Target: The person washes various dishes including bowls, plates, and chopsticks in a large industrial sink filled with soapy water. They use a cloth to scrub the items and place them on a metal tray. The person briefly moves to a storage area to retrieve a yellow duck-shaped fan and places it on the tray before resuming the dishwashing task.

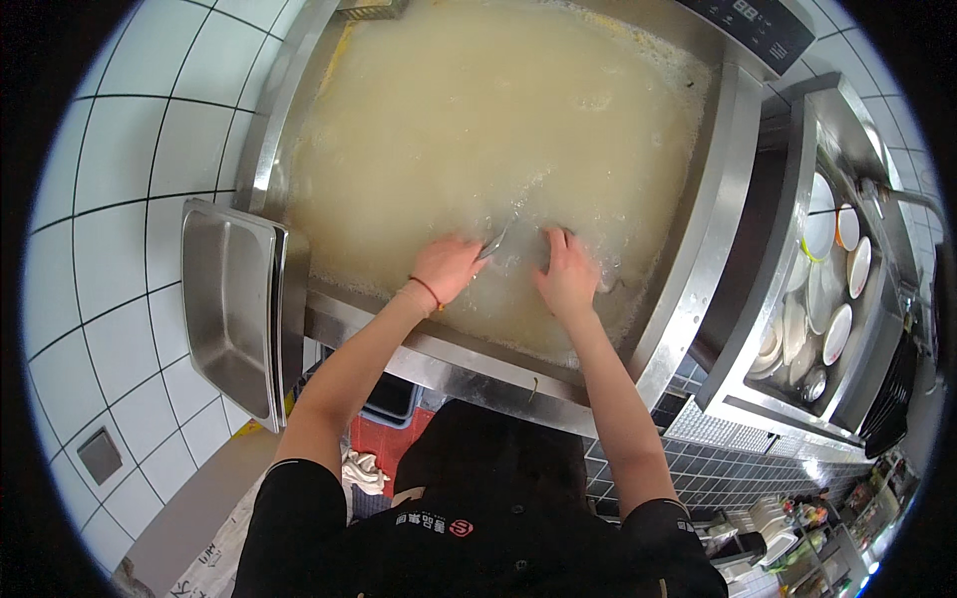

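Observation:
A large stainless-steel sink (729, 194) full of cloudy, yellowish water (478, 119) lies before me. My left hand (448, 270) is at the water near the front rim, with a red cord around its wrist. Between its thumb and fingers it grips a shiny metal utensil (494, 245), whose far end goes under the murky surface. To its right, my right hand (570, 278) reaches into the water with its fingers bent. The cloudy water hides part of those fingers, and I cannot tell whether they hold anything. Foam and bubbles surround both hands.
Steel pans (228, 306) hang or stand at the sink's left side against the tiled wall (119, 142). A control panel (751, 30) is at the upper right. Another sink (777, 232) at right holds white bowls and plates (837, 333). Below the front rim is a dark tub (392, 400).

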The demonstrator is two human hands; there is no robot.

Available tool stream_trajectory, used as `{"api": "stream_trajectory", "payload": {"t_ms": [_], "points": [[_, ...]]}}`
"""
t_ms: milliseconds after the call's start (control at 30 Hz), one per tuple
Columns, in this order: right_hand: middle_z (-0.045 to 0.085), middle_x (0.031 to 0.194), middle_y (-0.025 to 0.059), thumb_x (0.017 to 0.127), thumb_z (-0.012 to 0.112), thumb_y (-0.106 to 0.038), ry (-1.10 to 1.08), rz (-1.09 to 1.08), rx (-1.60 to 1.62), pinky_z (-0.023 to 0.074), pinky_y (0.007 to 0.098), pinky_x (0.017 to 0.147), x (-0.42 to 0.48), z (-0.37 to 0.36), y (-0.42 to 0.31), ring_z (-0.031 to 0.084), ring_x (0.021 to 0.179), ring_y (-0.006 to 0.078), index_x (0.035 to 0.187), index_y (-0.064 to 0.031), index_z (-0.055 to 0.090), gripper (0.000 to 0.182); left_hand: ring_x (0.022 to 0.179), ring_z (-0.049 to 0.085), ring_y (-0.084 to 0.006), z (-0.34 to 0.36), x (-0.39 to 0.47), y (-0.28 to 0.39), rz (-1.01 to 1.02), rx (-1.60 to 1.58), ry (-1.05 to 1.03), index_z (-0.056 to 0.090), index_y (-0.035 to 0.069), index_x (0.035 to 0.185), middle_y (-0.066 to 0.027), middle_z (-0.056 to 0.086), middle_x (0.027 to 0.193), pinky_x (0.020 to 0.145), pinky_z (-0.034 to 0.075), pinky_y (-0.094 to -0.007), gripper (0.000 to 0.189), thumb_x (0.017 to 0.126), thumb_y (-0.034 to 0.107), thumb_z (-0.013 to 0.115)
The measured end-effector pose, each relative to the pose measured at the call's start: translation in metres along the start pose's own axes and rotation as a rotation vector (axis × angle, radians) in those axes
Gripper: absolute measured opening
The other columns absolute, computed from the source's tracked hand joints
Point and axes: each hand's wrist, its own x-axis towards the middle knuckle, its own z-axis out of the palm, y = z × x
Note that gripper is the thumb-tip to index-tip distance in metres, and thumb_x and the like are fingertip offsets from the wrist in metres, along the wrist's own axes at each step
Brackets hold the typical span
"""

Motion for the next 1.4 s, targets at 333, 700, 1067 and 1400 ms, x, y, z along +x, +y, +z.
{"api": "stream_trajectory", "payload": {"t_ms": [333,700,1067,1400], "points": [[0.058,0.096,0.0176,0.072,0.057,-0.016,-0.300,0.275,-0.072,0.0498,0.0446,0.073,0.007,0.020,0.065,0.059,0.085,0.0351,0.096,-0.0029,0.058,0.027,0.061,0.046,-0.0201,-0.043,-0.037,0.013,-0.097,-0.460,0.583,0.049,0.002,0.078,-0.0080,0.044,0.066,0.057,0.038,-0.0326,0.022,0.090,0.018,0.055],[0.058,0.097,0.0177,0.074,0.060,-0.014,-0.014,0.162,0.021,0.0481,0.0428,0.079,-0.013,0.001,0.044,0.056,0.093,0.0365,0.104,-0.0009,0.053,0.034,0.057,0.041,-0.0027,-0.182,-0.061,0.049,-0.313,-1.222,1.015,0.059,0.008,0.085,0.0069,0.049,0.066,0.049,0.031,-0.0195,0.019,0.093,0.025,0.053],[0.059,0.108,0.0177,0.080,0.031,-0.076,-0.255,0.560,1.496,0.0481,0.0375,0.081,-0.013,-0.194,-0.044,0.060,0.096,0.0259,0.123,0.0013,0.048,0.090,0.052,0.042,-0.0118,-0.196,-0.106,0.149,0.514,-0.232,0.886,0.051,0.010,0.074,0.0008,0.042,0.062,0.049,0.035,-0.0254,0.016,0.079,0.016,0.065],[0.060,0.095,0.0111,0.074,0.058,-0.015,-0.098,0.740,1.929,0.0439,0.0400,0.085,-0.074,-0.192,0.033,0.057,0.090,0.0248,0.103,0.0010,0.055,0.033,0.072,0.049,-0.0152,-0.137,-0.118,0.213,0.811,0.209,0.363,0.049,0.013,0.073,0.0011,0.047,0.077,0.064,0.040,-0.0270,0.027,0.072,0.034,0.067]]}}
